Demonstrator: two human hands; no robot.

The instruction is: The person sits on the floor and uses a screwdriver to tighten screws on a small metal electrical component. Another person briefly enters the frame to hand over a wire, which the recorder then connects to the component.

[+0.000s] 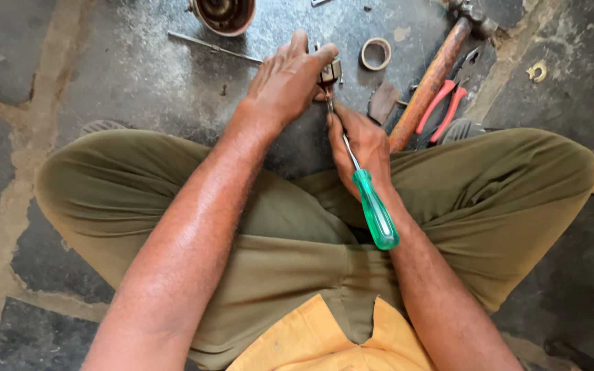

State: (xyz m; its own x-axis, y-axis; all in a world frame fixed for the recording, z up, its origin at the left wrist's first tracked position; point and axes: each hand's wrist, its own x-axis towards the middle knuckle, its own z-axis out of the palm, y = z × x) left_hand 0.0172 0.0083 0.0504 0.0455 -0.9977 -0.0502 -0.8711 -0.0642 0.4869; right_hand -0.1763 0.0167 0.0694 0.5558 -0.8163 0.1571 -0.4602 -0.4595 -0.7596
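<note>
A: What sits nearest?

B: The right hand [360,148], fingers curled around the steel shaft of a screwdriver [369,199]; its clear green handle trails back past the wrist, over the olive trousers [297,254].

A: And the tip?

B: It runs forward from the fingers into a small metal part [330,72], pinched between the left hand [289,82] thumb and fingertips, just beyond the right knuckles. The part is grey, blocky and mostly covered.

A: Around them?

B: Right of the fingers lie a wooden-handled hammer [431,79] and red-handled pliers [448,99]. Beyond the fingertips sit a small ring [376,53], a thin rod [214,47] and a round rusty housing [223,15] on the concrete floor [104,62]. No labels show.
</note>
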